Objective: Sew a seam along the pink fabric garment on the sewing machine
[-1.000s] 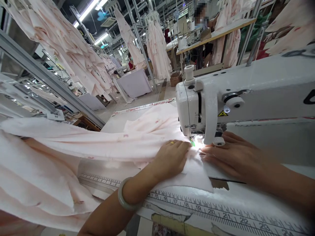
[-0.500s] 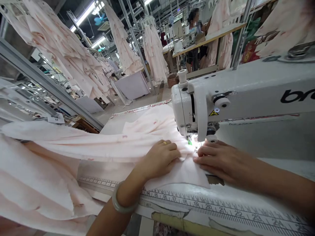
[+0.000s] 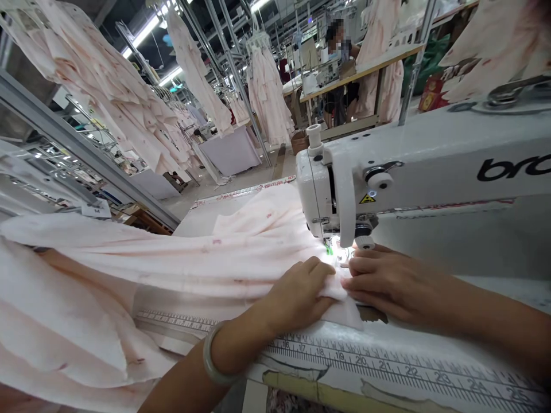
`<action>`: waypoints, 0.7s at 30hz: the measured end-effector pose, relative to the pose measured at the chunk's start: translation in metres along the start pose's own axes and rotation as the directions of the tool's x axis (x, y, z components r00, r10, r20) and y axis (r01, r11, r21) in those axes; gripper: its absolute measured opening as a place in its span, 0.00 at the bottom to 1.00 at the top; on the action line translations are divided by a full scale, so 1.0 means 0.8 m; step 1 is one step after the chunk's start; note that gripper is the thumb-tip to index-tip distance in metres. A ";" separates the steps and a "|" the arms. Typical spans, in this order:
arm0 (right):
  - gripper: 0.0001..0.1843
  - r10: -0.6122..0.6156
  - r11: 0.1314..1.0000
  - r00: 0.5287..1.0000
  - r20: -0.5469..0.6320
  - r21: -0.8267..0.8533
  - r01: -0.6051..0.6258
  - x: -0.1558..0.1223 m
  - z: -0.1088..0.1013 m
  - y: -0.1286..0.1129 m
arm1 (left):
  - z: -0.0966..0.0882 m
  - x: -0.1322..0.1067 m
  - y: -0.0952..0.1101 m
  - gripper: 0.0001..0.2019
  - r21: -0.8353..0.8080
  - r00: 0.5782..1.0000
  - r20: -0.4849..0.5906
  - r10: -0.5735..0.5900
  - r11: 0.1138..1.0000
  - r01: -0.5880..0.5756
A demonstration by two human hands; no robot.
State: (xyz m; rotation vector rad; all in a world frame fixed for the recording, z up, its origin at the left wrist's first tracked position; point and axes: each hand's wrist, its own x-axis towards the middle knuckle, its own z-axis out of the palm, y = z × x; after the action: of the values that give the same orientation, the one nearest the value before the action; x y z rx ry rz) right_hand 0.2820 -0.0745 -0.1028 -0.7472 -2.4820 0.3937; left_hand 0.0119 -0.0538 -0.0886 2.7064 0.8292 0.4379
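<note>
A pale pink printed fabric (image 3: 181,252) lies across the sewing table and runs under the head of a white sewing machine (image 3: 387,172). My left hand (image 3: 301,292) lies flat on the fabric just left of the lit needle area (image 3: 338,252), fingers stretched out and pressing the cloth. My right hand (image 3: 387,281) rests flat on the fabric edge just right of the needle, fingers extended, under the machine arm. A pale bangle (image 3: 215,358) sits on my left wrist.
A printed ruler strip (image 3: 387,367) runs along the table's near edge (image 3: 322,396). Pink garments (image 3: 107,86) hang on racks at left and behind. Another person (image 3: 338,40) sits at a far bench. A metal rail (image 3: 86,155) crosses the left.
My left hand has slid down and right along the fabric and flattened, closing toward the right hand. The view has shifted slightly, so the machine sits a little further left.
</note>
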 end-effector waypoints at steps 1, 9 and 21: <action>0.22 0.001 1.000 1.000 0.007 -0.002 -0.001 0.000 0.000 0.000 | 0.001 0.000 -0.002 0.10 0.002 1.000 -0.013 0.026 1.000 -0.026; 0.25 -0.001 0.999 1.000 -0.002 -0.041 0.001 0.001 -0.009 -0.002 | 0.007 0.003 0.001 0.11 0.134 0.984 0.009 0.176 0.975 -0.176; 0.24 0.110 0.947 0.987 -0.117 -0.288 -0.140 -0.002 0.009 0.008 | 0.009 0.013 -0.008 0.11 0.239 0.983 0.089 0.163 0.954 -0.180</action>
State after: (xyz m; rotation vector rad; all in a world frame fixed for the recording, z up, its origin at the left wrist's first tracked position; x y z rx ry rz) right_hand 0.2819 -0.0711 -0.1123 -1.0217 -2.4331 0.0246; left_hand 0.0190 -0.0438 -0.0952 3.0198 0.6714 0.2931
